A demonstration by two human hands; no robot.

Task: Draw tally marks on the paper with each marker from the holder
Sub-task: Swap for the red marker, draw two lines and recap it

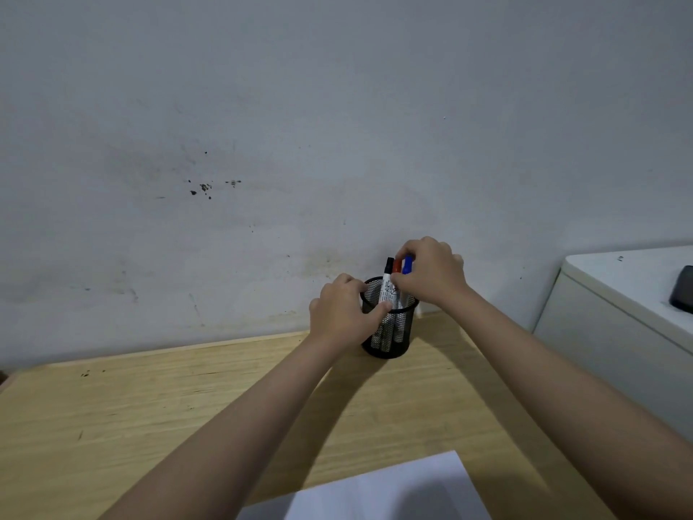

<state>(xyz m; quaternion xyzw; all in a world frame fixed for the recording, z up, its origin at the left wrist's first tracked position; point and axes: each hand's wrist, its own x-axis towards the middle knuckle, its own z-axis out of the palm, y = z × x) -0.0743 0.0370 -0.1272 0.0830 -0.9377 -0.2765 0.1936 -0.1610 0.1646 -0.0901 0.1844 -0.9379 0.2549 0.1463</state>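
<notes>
The task is only starting: the paper at the near edge of the bench looks blank. The left hand grips the holder near the far edge; the right hand pinches the markers inside it.

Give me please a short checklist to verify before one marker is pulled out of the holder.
1. Black mesh holder steadied by the left hand: ok.
2. Right hand at the marker caps: ok; which marker its grip closes on: cannot tell.
3. Black-capped marker, red-capped marker and blue-capped marker standing in the holder: ok.
4. White paper sheet lying on the wooden table, near edge: ok.
5. Paper without marks: ok for the visible part.
</notes>
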